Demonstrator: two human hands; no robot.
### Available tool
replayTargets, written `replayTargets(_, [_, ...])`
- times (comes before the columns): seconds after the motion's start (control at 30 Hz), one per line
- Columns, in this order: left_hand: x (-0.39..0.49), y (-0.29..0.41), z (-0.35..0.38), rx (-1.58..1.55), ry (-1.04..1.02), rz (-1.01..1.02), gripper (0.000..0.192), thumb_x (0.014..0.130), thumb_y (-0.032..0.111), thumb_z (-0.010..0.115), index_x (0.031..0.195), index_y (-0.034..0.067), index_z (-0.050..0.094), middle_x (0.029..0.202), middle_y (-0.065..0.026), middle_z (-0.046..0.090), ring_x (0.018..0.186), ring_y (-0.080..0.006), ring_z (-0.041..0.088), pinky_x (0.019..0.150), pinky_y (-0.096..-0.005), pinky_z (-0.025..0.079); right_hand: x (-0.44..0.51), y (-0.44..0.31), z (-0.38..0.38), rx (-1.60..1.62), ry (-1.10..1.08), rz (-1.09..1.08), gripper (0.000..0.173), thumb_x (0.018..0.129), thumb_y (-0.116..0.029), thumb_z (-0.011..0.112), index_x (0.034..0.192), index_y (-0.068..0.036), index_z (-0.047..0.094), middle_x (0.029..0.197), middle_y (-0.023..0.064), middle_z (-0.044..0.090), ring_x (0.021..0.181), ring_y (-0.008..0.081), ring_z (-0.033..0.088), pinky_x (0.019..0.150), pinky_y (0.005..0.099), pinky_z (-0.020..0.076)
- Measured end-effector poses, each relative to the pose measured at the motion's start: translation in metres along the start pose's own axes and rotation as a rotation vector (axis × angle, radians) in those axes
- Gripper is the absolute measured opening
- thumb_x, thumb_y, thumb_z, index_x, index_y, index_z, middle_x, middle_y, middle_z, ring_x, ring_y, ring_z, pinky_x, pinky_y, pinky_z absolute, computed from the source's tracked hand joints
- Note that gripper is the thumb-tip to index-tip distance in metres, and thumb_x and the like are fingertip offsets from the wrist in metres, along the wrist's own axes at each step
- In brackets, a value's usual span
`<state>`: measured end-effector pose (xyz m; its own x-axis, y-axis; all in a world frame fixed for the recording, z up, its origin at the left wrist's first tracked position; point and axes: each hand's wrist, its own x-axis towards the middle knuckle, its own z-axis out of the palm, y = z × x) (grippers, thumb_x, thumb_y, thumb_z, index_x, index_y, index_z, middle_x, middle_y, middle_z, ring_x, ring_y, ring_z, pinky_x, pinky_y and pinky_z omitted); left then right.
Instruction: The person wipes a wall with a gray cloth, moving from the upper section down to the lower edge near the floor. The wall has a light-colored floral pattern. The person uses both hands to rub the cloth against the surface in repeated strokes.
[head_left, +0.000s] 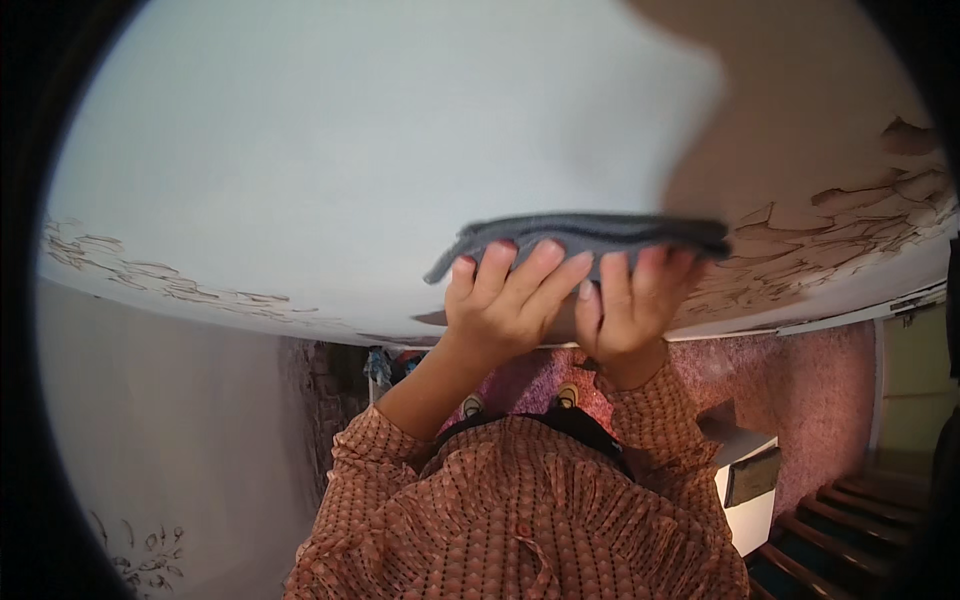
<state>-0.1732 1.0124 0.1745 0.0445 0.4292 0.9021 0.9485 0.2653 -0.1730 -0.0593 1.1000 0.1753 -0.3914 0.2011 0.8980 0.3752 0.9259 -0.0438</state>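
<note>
A folded grey cloth (570, 226) lies against the white wall (337, 165) in front of me, its upper edge slightly blurred. My left hand (499, 304) presses its left part with spread fingertips. Beside it, my right hand (628, 311) holds the right part, with some fingers in shadow. Both thumbs point inward, close to each other. The side of the cloth that faces the wall is hidden.
Thin brown branching lines (847, 232) mark the wall on the right, and similar ones run along the left. Below are a reddish patterned floor (817, 397), a white box-like piece of furniture (754, 517) and a dark slatted structure (832, 532). A second wall (172, 390) stands left.
</note>
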Motion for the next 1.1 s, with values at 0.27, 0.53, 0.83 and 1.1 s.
replayTargets(0.27, [-0.203, 0.002, 0.046, -0.136, -0.44, 0.111, 0.037, 0.081, 0.021, 0.047, 0.117, 0.026, 0.054, 0.133, 0.0053, 0.038, 0.131, -0.0194, 0.02, 0.105, -0.0363, 0.017, -0.158, -0.02, 0.052, 0.053, -0.484, 0.095, 0.021, 0.07, -0.013, 0.058, 0.09, -0.011, 0.061, 0.096, 0.0053, 0.054, 0.089, 0.0228, 0.051, 0.097, 0.0527, 0.0232])
replayTargets(0.53, [-0.102, -0.01, 0.019, -0.054, -0.153, -0.023, 0.033, 0.081, 0.025, 0.049, 0.114, 0.025, 0.056, 0.132, 0.0041, 0.039, 0.129, -0.0225, 0.023, 0.104, -0.0369, 0.017, -0.06, -0.042, 0.032, 0.044, -0.123, 0.083, 0.025, 0.071, -0.012, 0.055, 0.095, -0.006, 0.06, 0.101, 0.008, 0.053, 0.097, 0.0284, 0.05, 0.09, 0.0478, 0.0312])
replayTargets(0.83, [-0.225, -0.016, 0.037, -0.206, -0.519, 0.052, 0.035, 0.076, 0.019, 0.053, 0.11, 0.022, 0.058, 0.128, 0.0063, 0.043, 0.128, -0.0183, 0.023, 0.102, -0.0378, 0.024, -0.168, -0.036, 0.066, 0.173, -0.492, 0.007, 0.035, 0.067, -0.009, 0.056, 0.1, 0.0, 0.055, 0.099, 0.0162, 0.05, 0.094, 0.0352, 0.048, 0.084, 0.0502, 0.0364])
replayTargets(1.1, [-0.179, 0.0, 0.021, -0.121, -0.36, -0.094, 0.035, 0.074, 0.018, 0.053, 0.109, 0.017, 0.058, 0.123, 0.0001, 0.047, 0.118, -0.0253, 0.036, 0.093, -0.0417, 0.032, -0.125, -0.051, 0.049, 0.201, -0.386, 0.085, 0.038, 0.067, -0.01, 0.058, 0.104, 0.001, 0.055, 0.114, 0.0176, 0.047, 0.107, 0.0382, 0.043, 0.093, 0.0531, 0.0292])
